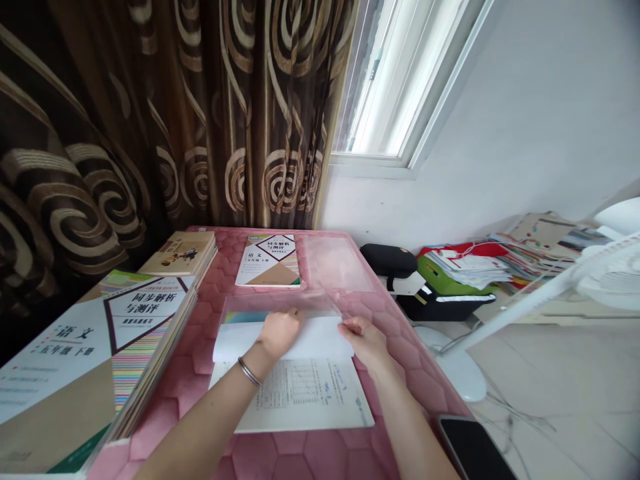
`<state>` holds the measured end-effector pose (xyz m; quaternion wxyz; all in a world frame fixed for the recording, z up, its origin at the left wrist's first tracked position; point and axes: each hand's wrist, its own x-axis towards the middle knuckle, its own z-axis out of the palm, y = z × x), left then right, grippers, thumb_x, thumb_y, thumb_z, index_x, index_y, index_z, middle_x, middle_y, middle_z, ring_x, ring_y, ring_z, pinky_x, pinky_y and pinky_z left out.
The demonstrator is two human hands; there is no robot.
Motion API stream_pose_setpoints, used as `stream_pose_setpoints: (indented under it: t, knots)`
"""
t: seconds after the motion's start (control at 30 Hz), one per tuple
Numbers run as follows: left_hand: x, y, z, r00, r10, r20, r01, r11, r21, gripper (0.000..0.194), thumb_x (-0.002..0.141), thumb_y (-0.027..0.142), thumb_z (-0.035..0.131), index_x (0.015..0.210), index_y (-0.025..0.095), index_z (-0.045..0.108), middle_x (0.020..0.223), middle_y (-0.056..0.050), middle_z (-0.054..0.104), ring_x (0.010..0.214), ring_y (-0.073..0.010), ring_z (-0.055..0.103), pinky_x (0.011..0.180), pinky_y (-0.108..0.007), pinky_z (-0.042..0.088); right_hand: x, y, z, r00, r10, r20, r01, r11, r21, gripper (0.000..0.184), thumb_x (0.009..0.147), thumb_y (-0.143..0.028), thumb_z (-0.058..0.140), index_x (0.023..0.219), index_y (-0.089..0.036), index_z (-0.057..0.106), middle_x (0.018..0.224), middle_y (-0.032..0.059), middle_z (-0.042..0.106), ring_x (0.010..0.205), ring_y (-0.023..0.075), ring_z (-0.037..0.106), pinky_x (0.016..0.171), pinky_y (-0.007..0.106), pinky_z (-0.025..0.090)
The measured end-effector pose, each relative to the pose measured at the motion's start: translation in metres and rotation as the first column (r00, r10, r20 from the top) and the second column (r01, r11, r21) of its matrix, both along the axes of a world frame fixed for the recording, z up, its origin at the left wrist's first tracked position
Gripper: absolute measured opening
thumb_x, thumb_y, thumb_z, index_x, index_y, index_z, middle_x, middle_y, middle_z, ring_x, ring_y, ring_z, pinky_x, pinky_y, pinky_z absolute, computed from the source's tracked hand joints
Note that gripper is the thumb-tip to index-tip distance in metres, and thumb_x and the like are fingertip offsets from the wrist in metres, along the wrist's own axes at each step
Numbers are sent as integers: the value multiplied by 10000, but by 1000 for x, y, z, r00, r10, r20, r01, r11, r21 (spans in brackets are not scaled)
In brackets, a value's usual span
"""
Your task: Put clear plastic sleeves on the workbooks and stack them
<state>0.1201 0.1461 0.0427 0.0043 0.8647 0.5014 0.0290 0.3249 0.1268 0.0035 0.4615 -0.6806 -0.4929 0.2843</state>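
An open workbook [307, 393] lies on the pink quilted table cover, its lower page printed and its white cover flap [235, 340] folded over the upper part. A clear plastic book cover [320, 301] is around the flap's far edge. My left hand [281, 331], with a silver bangle at the wrist, is closed at the flap's upper edge, fingertips on the plastic. At the right corner of the flap, my right hand [366, 341] pinches the plastic between thumb and fingers. What lies under my left fingers is partly hidden.
Stacked workbooks [145, 310] stand at the left, with a small tan book [177, 253] behind. Another workbook [269, 260] and a clear plastic sheet [337, 263] lie at the far end. A phone [473, 448] is at the near right; a white fan [520, 300] stands beyond.
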Motion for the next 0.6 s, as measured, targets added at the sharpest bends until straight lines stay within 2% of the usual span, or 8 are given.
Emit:
stream_pose_setpoints:
  t: [0.1, 0.27, 0.43, 0.6]
  knots:
    - [-1, 0, 0, 1000, -16, -5, 16, 1000, 4, 220, 894, 109, 418, 1007, 133, 605, 967, -124, 668, 906, -225, 656, 730, -338, 535, -1, 0, 3, 996, -32, -80, 26, 997, -72, 152, 625, -297, 662, 763, -239, 635, 639, -1, 705, 638, 222, 670, 556, 326, 517]
    - [1, 0, 4, 999, -37, -14, 37, 999, 6, 226, 883, 91, 420, 1006, 119, 608, 973, -137, 662, 897, -234, 653, 723, -346, 535, 0, 1, 8, 983, -63, -172, 45, 993, -106, 324, 578, -298, 723, 888, -219, 673, 637, -1, 703, 646, 233, 672, 559, 331, 517]
    - [1, 1, 6, 998, -53, -15, 53, 999, 12, 234, 891, 92, 406, 1017, 124, 600, 984, -127, 657, 916, -236, 647, 729, -352, 535, -5, 0, 11, 965, -109, -240, 83, 990, -115, 323, 597, -282, 701, 910, -206, 682, 641, 3, 704, 656, 238, 678, 572, 336, 533]
    - [-2, -2, 3, 998, -62, -14, 62, 998, -1, 229, 899, 96, 398, 1007, 130, 597, 984, -131, 652, 902, -217, 652, 730, -339, 535, -7, 1, 7, 964, -69, -256, 42, 993, -111, 344, 599, -309, 689, 929, -211, 687, 647, 8, 708, 629, 239, 672, 547, 337, 533]
